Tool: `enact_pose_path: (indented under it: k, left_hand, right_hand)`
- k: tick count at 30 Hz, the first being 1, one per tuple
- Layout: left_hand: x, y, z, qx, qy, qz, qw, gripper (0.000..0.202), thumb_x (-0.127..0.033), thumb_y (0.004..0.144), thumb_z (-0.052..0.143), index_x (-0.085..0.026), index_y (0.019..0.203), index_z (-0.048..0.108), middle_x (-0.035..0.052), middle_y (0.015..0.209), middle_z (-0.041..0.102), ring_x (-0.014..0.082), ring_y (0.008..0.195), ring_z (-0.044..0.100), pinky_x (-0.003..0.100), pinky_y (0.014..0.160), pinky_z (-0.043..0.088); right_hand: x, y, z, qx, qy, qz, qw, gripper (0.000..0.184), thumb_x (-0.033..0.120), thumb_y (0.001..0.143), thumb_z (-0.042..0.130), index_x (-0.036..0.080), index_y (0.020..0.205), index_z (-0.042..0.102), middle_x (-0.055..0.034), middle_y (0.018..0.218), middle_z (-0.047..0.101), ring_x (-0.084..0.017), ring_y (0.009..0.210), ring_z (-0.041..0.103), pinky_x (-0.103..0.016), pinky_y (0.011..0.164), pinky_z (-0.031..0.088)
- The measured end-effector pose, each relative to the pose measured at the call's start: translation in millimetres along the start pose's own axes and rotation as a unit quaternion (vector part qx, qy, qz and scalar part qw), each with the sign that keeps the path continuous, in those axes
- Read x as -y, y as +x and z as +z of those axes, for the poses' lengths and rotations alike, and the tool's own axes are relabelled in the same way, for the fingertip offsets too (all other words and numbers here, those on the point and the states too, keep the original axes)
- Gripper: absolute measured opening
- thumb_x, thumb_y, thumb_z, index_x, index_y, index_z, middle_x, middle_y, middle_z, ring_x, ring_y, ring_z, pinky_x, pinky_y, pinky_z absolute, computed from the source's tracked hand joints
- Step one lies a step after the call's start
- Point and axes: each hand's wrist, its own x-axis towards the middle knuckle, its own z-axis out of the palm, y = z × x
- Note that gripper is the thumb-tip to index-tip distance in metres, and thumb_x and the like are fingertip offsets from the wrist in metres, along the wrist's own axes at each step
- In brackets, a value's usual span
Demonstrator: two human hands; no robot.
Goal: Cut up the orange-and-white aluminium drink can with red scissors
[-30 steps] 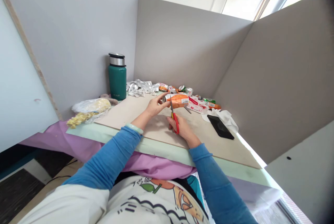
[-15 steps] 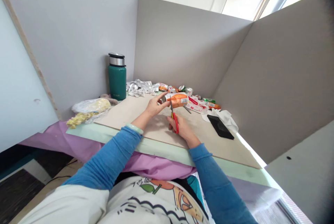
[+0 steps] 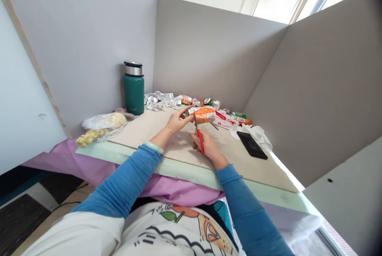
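Observation:
An orange and white drink can (image 3: 204, 115) lies on its side in the air above the board, its end toward my left hand (image 3: 178, 120). The fingers of that hand are closed around this end of the can. In my right hand (image 3: 208, 144) is a pair of scissors (image 3: 201, 141) with red and yellow handles. Their blades point up and touch the can's side near my left fingertips. Whether the blades have gone into the metal I cannot tell.
A beige board (image 3: 143, 128) covers the table. Behind it lie crumpled silvery scraps (image 3: 161, 100) and several cans (image 3: 186, 99). A green bottle (image 3: 134, 88) and a plastic bag (image 3: 104, 121) stand left; a black phone (image 3: 252, 145) and white tissue (image 3: 260, 135) lie right. Grey partitions (image 3: 217, 49) enclose the table.
Almost nothing differs. The can seems turned very slightly in my left hand, and the scissors stay at its side.

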Motion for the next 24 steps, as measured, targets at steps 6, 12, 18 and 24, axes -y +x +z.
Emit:
enact_pose_path:
  k: [6,12,18,24]
  left_hand:
    - [0.9,0.6,0.2,-0.019,0.008,-0.004,1.000,0.065,-0.042,0.082,0.072,-0.020,0.143,0.064,0.0032,0.091,0.072,0.0136,0.076,0.061,0.024,0.068,0.051]
    - [1.2,0.8,1.0,-0.032,0.006,-0.004,0.999,0.064,-0.038,0.079,0.075,-0.022,0.141,0.066,0.0047,0.102,0.072,0.0125,0.076,0.058,0.023,0.067,0.051]
    - [-2.0,-0.2,0.8,-0.025,0.007,-0.009,1.000,0.067,-0.031,0.079,0.071,-0.021,0.144,0.063,0.0060,0.108,0.072,0.0130,0.079,0.057,0.023,0.066,0.051]
    - [-3.6,-0.1,1.3,-0.020,0.007,-0.013,1.000,0.068,-0.036,0.079,0.072,-0.020,0.144,0.063,0.0050,0.100,0.071,0.0126,0.077,0.056,0.022,0.064,0.049]
  right_hand:
    - [-0.1,-0.2,-1.8,0.010,0.002,-0.006,1.000,0.039,0.059,0.097,0.052,0.024,0.081,0.054,-0.0026,0.065,0.069,-0.019,0.061,0.064,-0.029,0.057,0.048]
    - [1.3,-0.8,-2.4,0.008,0.003,-0.004,1.000,0.039,0.059,0.097,0.053,0.024,0.080,0.054,-0.0035,0.065,0.069,-0.020,0.060,0.064,-0.030,0.057,0.048]
    - [2.3,-2.0,-2.4,0.009,0.015,-0.004,1.000,0.040,0.060,0.097,0.053,0.024,0.081,0.054,-0.0025,0.065,0.068,-0.019,0.058,0.062,-0.030,0.056,0.047]
    - [0.6,-2.2,-2.1,0.010,0.016,-0.001,1.000,0.042,0.062,0.097,0.052,0.024,0.082,0.054,-0.0019,0.066,0.068,-0.018,0.057,0.061,-0.029,0.055,0.047]
